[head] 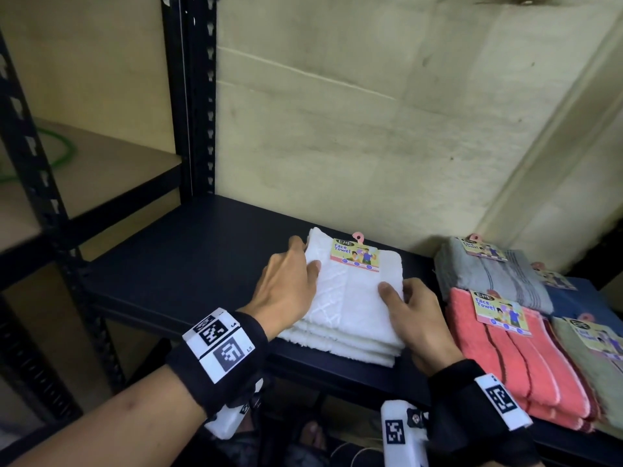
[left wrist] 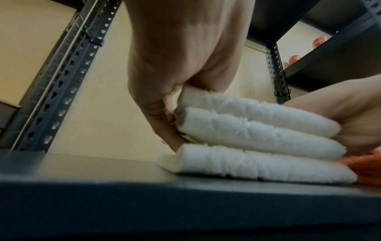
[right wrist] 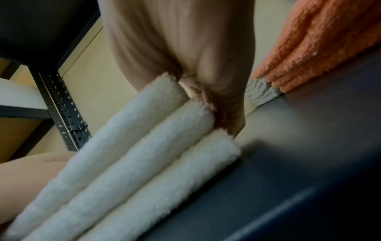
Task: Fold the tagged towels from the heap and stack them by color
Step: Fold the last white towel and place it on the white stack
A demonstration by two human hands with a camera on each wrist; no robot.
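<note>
A stack of three folded white towels point(head: 354, 308) lies on the dark shelf point(head: 202, 257), with a paper "Face Towel" tag point(head: 354, 256) on top at the far edge. My left hand point(head: 296, 264) grips the stack's left side, thumb on top and fingers curled down along the edge point(left wrist: 164, 124). My right hand point(head: 404, 298) grips the right side the same way, its fingers tucked in at the folds point(right wrist: 206, 94). In both wrist views the fingertips reach down to the gap above the bottom towel point(left wrist: 257, 163). The stack rests on the shelf.
To the right lie folded stacks with tags: coral point(head: 505, 358), grey point(head: 499, 274), blue point(head: 580, 298) and pale green point(head: 593, 365). A black slotted upright point(head: 202, 96) stands at the back left. The wall runs close behind the towels. A further shelf unit stands at the left.
</note>
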